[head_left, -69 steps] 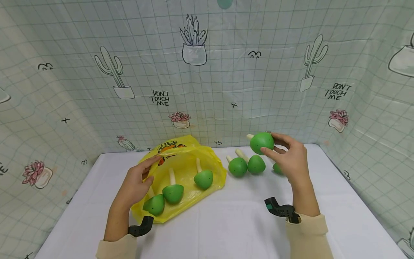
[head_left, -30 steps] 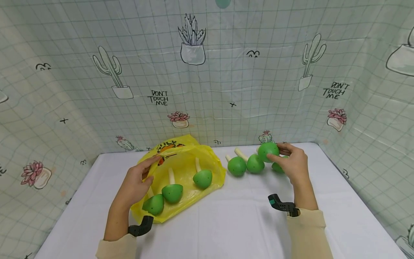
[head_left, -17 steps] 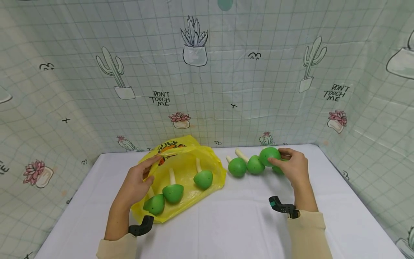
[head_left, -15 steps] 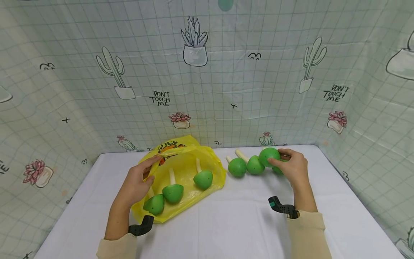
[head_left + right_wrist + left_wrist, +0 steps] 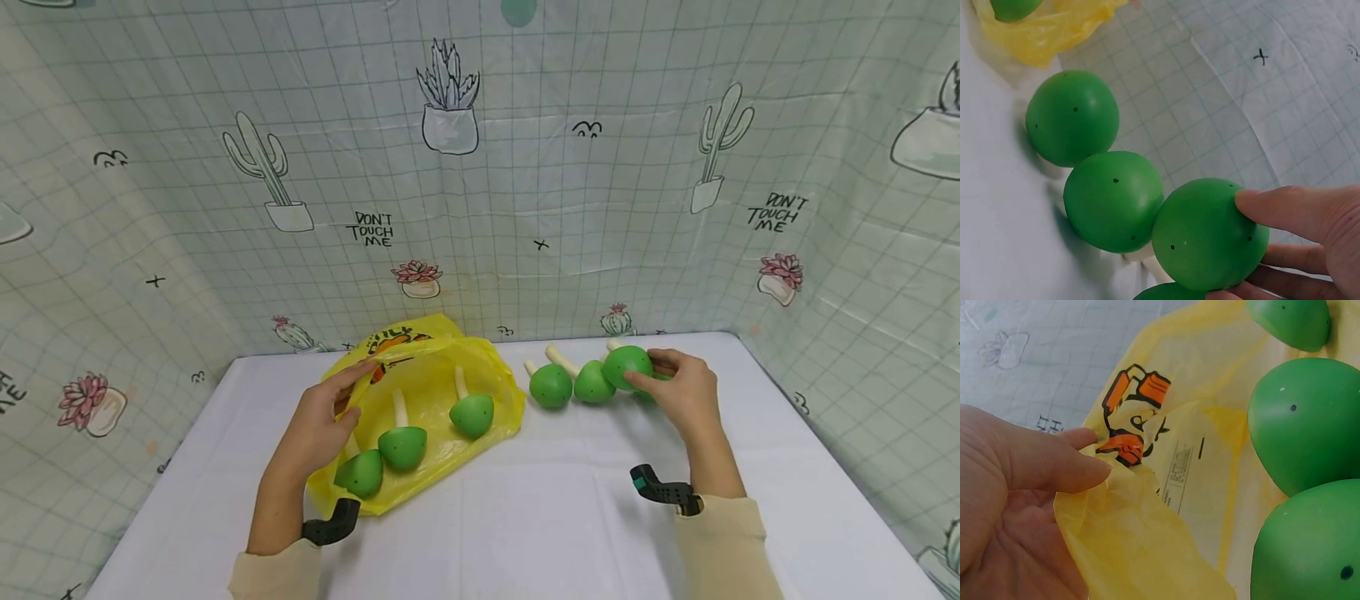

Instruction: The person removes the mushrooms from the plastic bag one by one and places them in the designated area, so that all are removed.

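My right hand [image 5: 685, 390] grips a green toy mushroom [image 5: 1200, 234] by its dotted cap, thumb on the near side and fingers behind. In the head view this cap overlaps a neighbouring mushroom [image 5: 593, 383]; another mushroom [image 5: 551, 386] lies to the left of that. A further mushroom [image 5: 1169, 292] is mostly hidden below the held one. On the left, my left hand [image 5: 318, 425] pinches the rim of a yellow plastic bag [image 5: 1129, 531] between thumb and fingers, its mouth facing me. Three green mushrooms, including the middle one [image 5: 402, 448], lie inside with pale stems pointing back.
A white cloth [image 5: 510, 517] covers the table. Behind and at both sides hangs a pale grid-patterned curtain [image 5: 495, 200] with cactus drawings. The loose mushrooms lie near the table's back edge, right of the bag.
My right hand has come down and slightly right, lowering its mushroom from above the row to beside the others. My left hand stays at the bag's rim.
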`<state>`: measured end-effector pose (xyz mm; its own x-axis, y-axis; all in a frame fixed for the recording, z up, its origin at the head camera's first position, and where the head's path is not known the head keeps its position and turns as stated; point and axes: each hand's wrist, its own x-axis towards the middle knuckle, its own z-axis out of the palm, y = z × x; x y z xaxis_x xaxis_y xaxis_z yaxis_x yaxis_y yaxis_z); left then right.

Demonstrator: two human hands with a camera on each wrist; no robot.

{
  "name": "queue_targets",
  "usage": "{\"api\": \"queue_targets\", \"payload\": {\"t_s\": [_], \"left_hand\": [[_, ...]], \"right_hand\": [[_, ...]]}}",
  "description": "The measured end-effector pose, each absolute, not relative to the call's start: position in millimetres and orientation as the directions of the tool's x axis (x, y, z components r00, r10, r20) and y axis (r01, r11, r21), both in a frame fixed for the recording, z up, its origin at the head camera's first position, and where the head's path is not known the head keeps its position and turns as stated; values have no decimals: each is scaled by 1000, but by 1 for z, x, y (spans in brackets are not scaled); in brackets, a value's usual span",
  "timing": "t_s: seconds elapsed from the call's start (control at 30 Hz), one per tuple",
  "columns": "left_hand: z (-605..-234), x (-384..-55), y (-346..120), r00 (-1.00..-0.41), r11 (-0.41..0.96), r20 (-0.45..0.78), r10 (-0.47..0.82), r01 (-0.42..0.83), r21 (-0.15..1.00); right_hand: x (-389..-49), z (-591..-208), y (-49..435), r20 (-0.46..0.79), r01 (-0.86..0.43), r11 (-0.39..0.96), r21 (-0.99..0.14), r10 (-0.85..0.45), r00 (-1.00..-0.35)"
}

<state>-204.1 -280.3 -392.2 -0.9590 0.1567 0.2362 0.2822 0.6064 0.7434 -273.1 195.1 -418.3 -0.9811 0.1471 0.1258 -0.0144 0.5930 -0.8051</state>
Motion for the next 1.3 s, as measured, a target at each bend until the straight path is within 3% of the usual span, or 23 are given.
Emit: {"api": "queue_targets", "payload": {"t_s": [0.4,1.3], "left_hand": [[-392,-204,-281,-963,611,213,165,269,745],[-390,-205,-276,-960,618,220,175,281,734]], "right_hand": [[-264,-424,200,116,-8,610,-793,139,-983],[-253,-449,200,229,-69,660,-748,159,-960]]}}
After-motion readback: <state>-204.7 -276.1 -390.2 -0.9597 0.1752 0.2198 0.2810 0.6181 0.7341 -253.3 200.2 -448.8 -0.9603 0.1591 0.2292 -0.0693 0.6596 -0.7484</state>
